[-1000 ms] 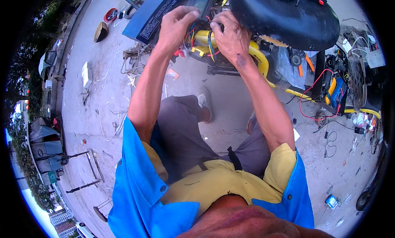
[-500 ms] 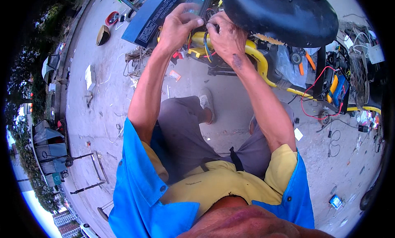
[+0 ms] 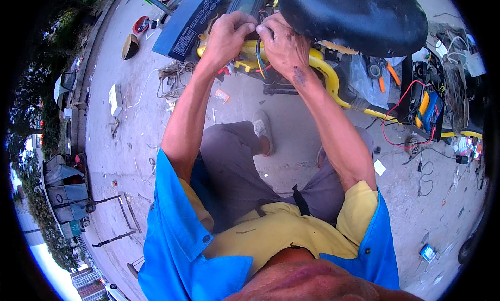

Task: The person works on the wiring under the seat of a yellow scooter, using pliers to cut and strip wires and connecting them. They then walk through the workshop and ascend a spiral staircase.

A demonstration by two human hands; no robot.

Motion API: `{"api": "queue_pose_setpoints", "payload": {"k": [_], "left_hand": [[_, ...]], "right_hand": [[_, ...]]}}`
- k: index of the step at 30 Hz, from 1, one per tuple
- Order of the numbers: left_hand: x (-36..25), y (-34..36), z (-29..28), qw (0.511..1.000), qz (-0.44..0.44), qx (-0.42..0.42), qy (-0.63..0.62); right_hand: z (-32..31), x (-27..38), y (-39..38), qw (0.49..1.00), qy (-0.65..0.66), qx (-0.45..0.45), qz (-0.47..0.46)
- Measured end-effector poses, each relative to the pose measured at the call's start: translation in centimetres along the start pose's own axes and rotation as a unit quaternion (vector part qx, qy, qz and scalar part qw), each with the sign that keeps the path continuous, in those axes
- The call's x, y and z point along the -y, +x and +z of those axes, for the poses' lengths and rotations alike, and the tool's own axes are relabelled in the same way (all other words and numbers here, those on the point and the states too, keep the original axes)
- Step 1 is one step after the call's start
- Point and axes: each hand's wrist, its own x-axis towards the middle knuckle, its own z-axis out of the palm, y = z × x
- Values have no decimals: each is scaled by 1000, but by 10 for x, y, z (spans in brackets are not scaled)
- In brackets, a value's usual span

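Observation:
My left hand (image 3: 229, 38) and my right hand (image 3: 286, 45) meet over the yellow tube frame (image 3: 329, 74) of a vehicle, beside its black seat (image 3: 359, 22). The left thumb and fingers are closed in a pinch; what lies between them is too small to make out. Curled close to it, my right hand pinches at thin wires, whose ends are partly hidden by the fingers. A blue and yellow wire bundle (image 3: 259, 59) hangs just below the fingertips. Behind my left hand are a dark, flat box (image 3: 190, 27) and a grey cylinder-like part (image 3: 247, 1).
Orange-handled pliers (image 3: 386, 77) lie on plastic sheeting at the right. A blue and yellow meter (image 3: 428, 113) with a red lead sits farther right. On the ground are a white box (image 3: 115, 100), a brown bowl-shaped object (image 3: 130, 46) and scattered scraps.
My left fingers were raised and more spread; they have come down and closed, meeting my right fingertips. My right hand stays nearly in place.

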Motion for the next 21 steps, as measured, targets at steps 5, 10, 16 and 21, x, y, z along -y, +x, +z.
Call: {"api": "queue_pose_setpoints", "payload": {"k": [5,10,16,21], "left_hand": [[-13,-3,-5,997,-20,31,68],[-6,-4,-6,987,114,-9,111],[-12,-3,-20,986,125,35,107],[-16,0,-21,965,198,6,173]], "right_hand": [[6,-6,0,1000,8,-7,10],[5,-7,0,998,32,12,50],[-5,4,4,992,68,51,89],[-11,6,3,993,81,47,69]]}}
